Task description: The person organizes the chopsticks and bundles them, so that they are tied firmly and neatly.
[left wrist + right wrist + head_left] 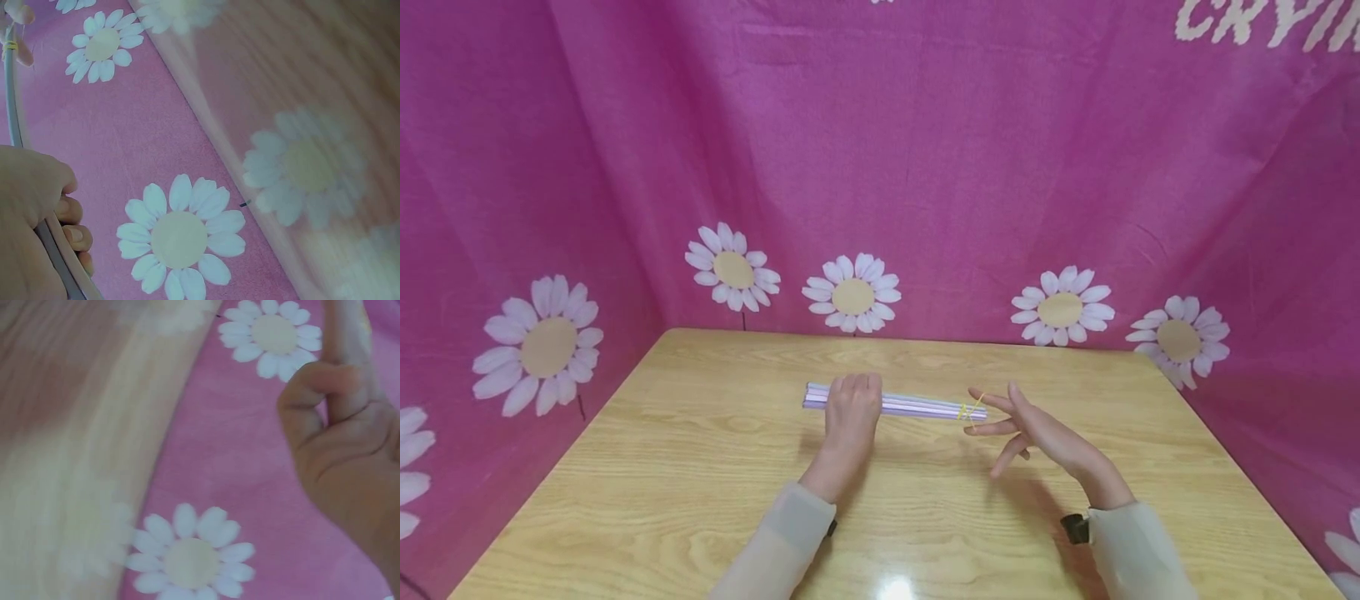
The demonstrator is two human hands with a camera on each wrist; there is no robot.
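My left hand (pixel 853 408) grips a bundle of long, thin, straw-like sticks (pixel 917 406), coloured pale purple, white and bluish, near its left end. The bundle is held level above the table, and its right end points to my right hand (pixel 1037 429). Around that right end is a yellow rubber band (pixel 962 412), part of it stretched out over the spread fingertips of the right hand. In the left wrist view, the fingers (pixel 75 234) curl round the sticks (pixel 59 256). The right wrist view shows the right hand (pixel 350 431) from the palm side; the sticks are hidden there.
A wooden table (pixel 700 492) lies under both hands. Pink cloth (pixel 925 167) printed with white daisies rises behind it and along both sides. Dark wrist straps (pixel 1075 528) show at the sleeve cuffs.
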